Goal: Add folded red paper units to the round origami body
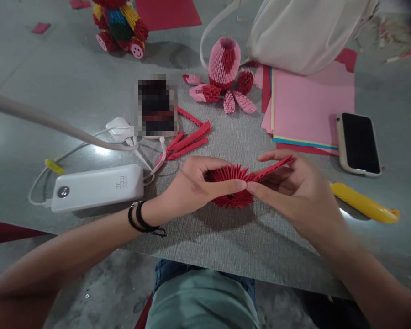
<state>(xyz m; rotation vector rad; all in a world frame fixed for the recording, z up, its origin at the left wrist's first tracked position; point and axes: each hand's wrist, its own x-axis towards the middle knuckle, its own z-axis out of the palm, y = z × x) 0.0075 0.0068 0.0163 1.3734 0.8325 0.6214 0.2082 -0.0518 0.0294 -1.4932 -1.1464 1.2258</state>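
My left hand (pixel 196 183) grips a red ring (pixel 233 173) over the tabletop (pixel 178 242), near its front edge; my right hand (pixel 304 194) pinches a red strip (pixel 274 168) by the ring's right side. The ring looks mostly formed, its spikes pointing outward; whether the strip is joined, I cannot tell. Its long axis slants away rightward. Beyond, loose strips (pixel 191 140) seem unused.
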